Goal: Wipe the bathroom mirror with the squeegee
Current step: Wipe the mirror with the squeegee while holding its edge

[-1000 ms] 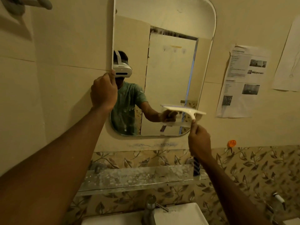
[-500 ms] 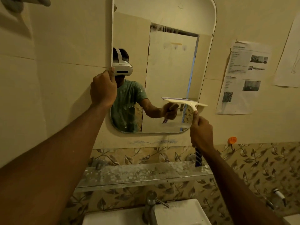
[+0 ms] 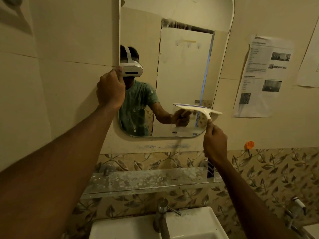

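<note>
Cream tiles and a leaf-patterned band formed the wall (image 3: pixel 72 40) around the mirror (image 3: pixel 183 69), with printed sheets (image 3: pixel 264 78) taped up to its right and a small orange hook (image 3: pixel 249 145) lower down. Over the last second the squeegee (image 3: pixel 198 109) had risen from close to the mirror's bottom edge to a little higher on the lower right part of the glass, its pale blade lying roughly level and overhanging the right rim. That suggested an upward stroke, or a return to the top for a fresh downward pass; either way, most of the glass above the blade appeared yet to be covered. The right hand (image 3: pixel 214 144) was closed around the squeegee's handle, thumb up toward the neck. The left hand (image 3: pixel 110 88) had not shifted: it was curled over the mirror's left edge, gripping it, probably to steady the panel. Below, a spotted glass shelf (image 3: pixel 138 181) carried one dark striped object (image 3: pixel 210 169) that was partly hidden by the right wrist and too unclear to name. Under that, the white basin (image 3: pixel 189 225) with its metal tap (image 3: pixel 162 216) showed nothing inside the part in view.
</note>
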`<action>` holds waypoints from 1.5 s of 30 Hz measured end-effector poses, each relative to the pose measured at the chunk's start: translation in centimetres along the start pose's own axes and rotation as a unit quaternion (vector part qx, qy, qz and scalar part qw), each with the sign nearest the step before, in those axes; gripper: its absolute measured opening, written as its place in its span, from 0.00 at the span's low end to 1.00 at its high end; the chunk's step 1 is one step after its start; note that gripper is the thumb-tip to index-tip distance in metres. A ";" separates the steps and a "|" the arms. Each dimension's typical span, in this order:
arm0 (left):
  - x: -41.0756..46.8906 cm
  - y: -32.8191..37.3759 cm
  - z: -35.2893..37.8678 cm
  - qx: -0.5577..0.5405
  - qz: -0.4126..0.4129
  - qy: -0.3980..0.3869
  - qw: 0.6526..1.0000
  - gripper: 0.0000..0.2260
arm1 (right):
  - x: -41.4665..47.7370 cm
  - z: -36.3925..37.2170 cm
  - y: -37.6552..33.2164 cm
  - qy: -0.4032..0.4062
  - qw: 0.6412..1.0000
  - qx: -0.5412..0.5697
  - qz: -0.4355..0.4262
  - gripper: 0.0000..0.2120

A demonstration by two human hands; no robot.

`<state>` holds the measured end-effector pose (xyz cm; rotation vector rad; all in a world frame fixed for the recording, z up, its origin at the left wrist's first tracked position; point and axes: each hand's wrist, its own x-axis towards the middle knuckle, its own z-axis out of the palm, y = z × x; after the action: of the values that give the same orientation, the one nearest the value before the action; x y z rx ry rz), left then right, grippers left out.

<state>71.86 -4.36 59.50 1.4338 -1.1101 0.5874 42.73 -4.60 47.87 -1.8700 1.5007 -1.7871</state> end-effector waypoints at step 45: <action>12.9 5.8 -6.2 -0.200 -0.098 -0.145 0.964 0.13 | 17.7 -4.4 -25.3 0.015 0.994 0.100 -0.045 0.20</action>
<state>73.78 -1.56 74.54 1.2748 -1.2140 0.0027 48.87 -2.69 78.42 -1.8471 1.2120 -1.9317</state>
